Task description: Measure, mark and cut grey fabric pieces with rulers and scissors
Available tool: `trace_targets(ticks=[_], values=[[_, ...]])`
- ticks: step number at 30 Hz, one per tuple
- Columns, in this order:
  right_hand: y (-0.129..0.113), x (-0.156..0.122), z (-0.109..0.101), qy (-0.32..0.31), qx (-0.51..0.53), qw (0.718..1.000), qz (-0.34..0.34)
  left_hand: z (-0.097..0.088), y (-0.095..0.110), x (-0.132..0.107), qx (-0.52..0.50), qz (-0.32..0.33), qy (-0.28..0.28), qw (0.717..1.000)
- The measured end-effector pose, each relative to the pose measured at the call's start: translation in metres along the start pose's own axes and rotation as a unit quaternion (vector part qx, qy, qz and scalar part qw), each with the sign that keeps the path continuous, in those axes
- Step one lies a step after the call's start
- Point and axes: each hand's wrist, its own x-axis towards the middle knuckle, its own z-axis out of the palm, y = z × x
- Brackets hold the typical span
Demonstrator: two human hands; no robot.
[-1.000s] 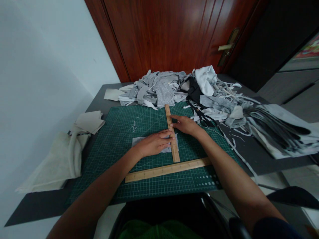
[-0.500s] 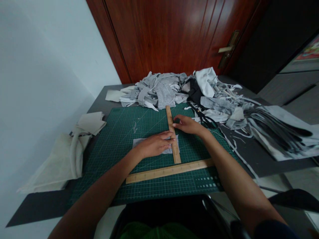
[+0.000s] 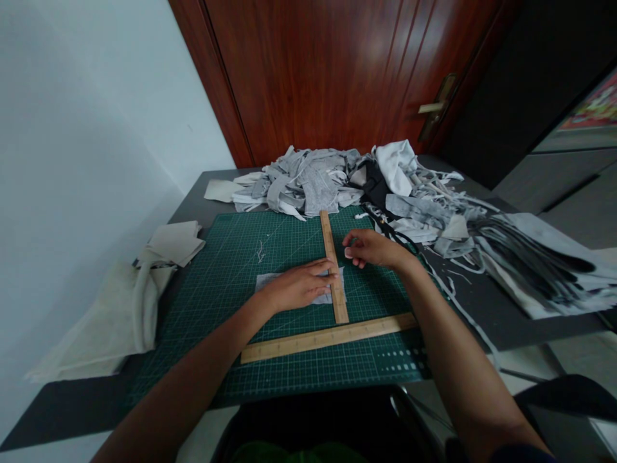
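Observation:
My left hand (image 3: pixel 299 283) lies flat with fingers stretched out, pressing on a wooden ruler (image 3: pixel 339 305) and on a small piece of grey fabric (image 3: pixel 266 279). The ruler crosses the fabric near its right end, pointing away from me. My right hand (image 3: pixel 367 248) hovers just right of the ruler, apart from it. Its fingers are curled and pinched, with a small pale spot at the fingertips that I cannot make out. A second wooden ruler (image 3: pixel 308 339) lies crosswise nearer to me on the green cutting mat (image 3: pixel 231 251).
Grey fabric scraps (image 3: pixel 313 180) are heaped at the back. Black scissors (image 3: pixel 405 239) lie partly hidden behind my right hand. Folded dark cloth (image 3: pixel 535 257) is on the right, cream fabric (image 3: pixel 120 308) on the left. Loose threads (image 3: pixel 261 252) lie on the mat.
My right hand has moved away from the ruler's edge, to the right and slightly nearer to me, its fingers curling more. My left hand stays on the ruler and fabric.

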Motion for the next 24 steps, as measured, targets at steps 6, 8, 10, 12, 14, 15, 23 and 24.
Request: trace_targets(ticks=[6, 8, 10, 12, 14, 15, 23, 24], values=[[-0.001, 0.005, 0.006, 0.029, -0.025, 0.999, -0.003, -0.002, 0.002, 0.000, 0.001, 0.001, -0.004, 1.000], [-0.003, 0.004, 0.007, 0.029, -0.020, 0.999, 0.000, -0.001, 0.000, -0.001, 0.003, -0.006, 0.000, 1.000], [-0.006, 0.000, 0.009, 0.014, -0.030, 0.999, 0.011, 0.001, -0.001, -0.001, 0.007, -0.012, 0.002, 1.000], [-0.010, -0.005, 0.011, -0.006, -0.056, 0.998, 0.024, 0.003, -0.003, -0.002, 0.010, -0.011, 0.008, 1.000], [-0.012, -0.008, 0.013, -0.017, -0.083, 0.996, 0.035, 0.002, -0.003, -0.002, 0.012, 0.000, 0.013, 1.000], [-0.012, -0.009, 0.014, -0.017, -0.091, 0.995, 0.038, 0.002, -0.003, -0.002, 0.013, 0.007, 0.015, 1.000], [-0.012, -0.009, 0.021, -0.010, -0.113, 0.992, 0.063, -0.003, 0.001, 0.000, 0.011, -0.001, 0.002, 1.000], [-0.012, -0.009, 0.022, -0.008, -0.114, 0.991, 0.065, -0.002, 0.001, 0.000, 0.009, 0.001, 0.003, 1.000]])
